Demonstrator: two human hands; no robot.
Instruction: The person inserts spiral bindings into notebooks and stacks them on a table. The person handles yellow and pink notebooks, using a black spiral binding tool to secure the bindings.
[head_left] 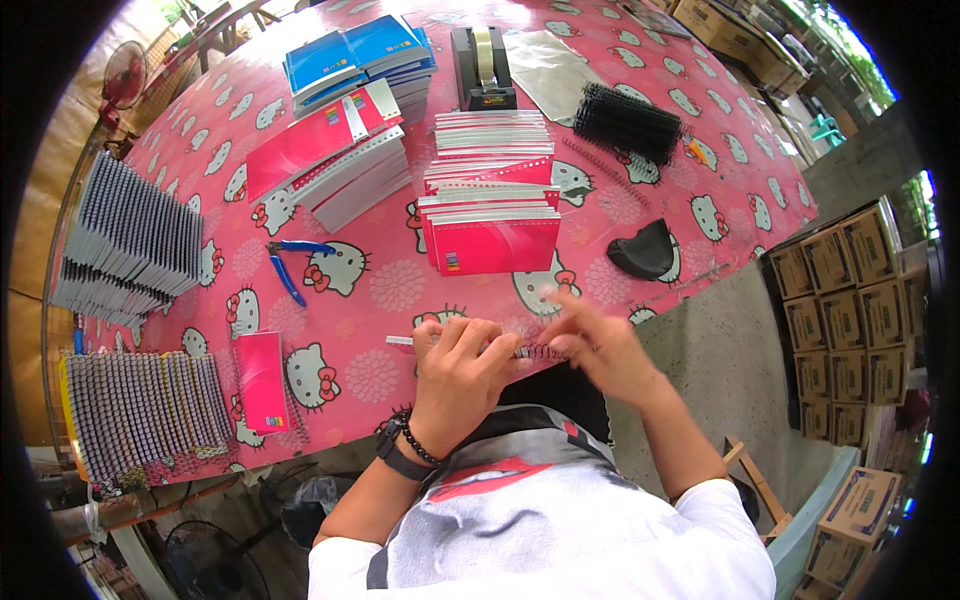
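Observation:
My left hand (pixel 462 362) is closed over a thin booklet, whose pale edge (pixel 398 341) sticks out to the left of the fingers. From its right side a dark spiral binding coil (pixel 541 352) runs to my right hand (pixel 605 350). The right fingers are at the coil's end, partly blurred, with one finger raised above it; they seem to pinch the coil. My left hand covers most of the booklet. Just beyond the hands stands a row of pink booklets (pixel 496 247) with punched edges.
Blue cutters (pixel 287 263), a pink booklet (pixel 262 382) and stacks of bound notebooks (pixel 140 225) lie left. Farther back are blue booklets (pixel 335 68), a tape dispenser (pixel 483 70) and a black coil bundle (pixel 628 122). A black curved object (pixel 643 250) lies right. Cartons (pixel 845 310) stand beside the table.

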